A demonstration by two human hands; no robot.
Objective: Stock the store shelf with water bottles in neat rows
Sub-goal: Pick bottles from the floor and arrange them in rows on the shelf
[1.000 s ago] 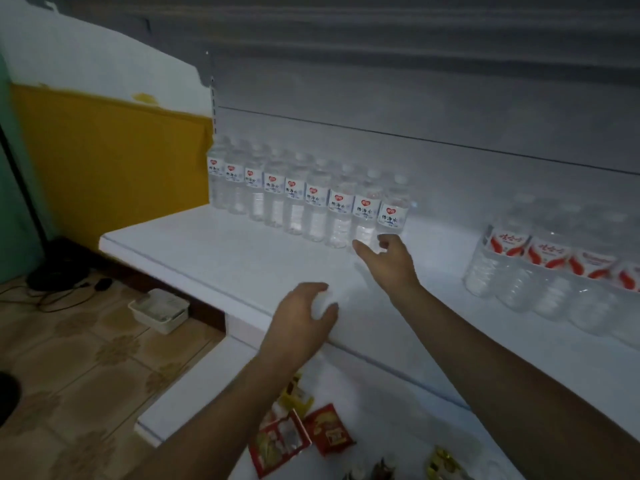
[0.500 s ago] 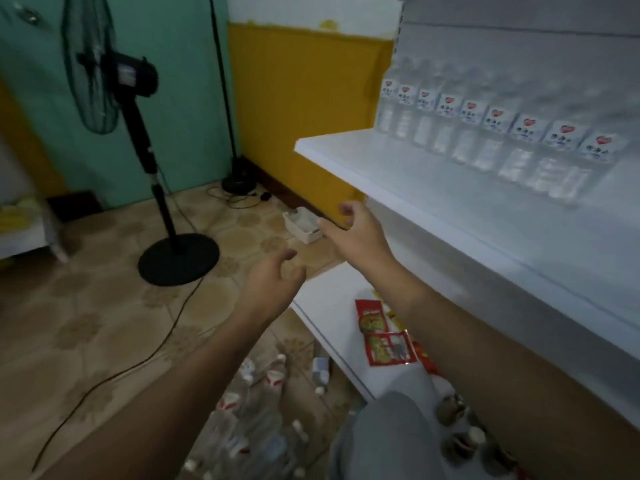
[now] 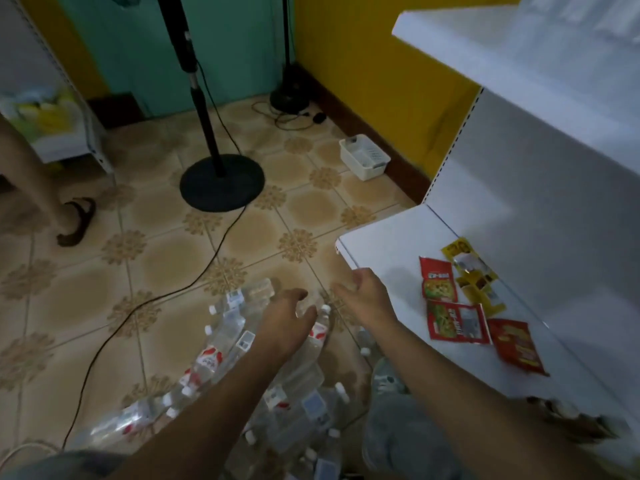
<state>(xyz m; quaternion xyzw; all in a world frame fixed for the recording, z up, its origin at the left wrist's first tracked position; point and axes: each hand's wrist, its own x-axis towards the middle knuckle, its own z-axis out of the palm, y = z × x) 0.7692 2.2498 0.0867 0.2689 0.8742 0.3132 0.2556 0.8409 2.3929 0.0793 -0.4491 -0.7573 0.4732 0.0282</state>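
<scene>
Presently both hands reach down empty, fingers loosely spread: left hand [image 3: 289, 315] just above the water bottles [image 3: 221, 362] heaped on the floor [image 3: 166, 258], right hand [image 3: 363, 299] beside it, evidently to collect stock for the shelf [image 3: 485, 46] above.

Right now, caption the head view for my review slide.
Both hands, left hand and right hand, reach empty toward water bottles on the tiled floor.

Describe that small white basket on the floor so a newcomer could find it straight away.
Start at the yellow wall and follow its dark skirting down to the tiled floor. The white basket sits there on the tiles, right of the fan's round black base and beyond the lower shelf. It is the only small, open, slotted plastic box on the floor; the bottles lie nearer the person.
</scene>
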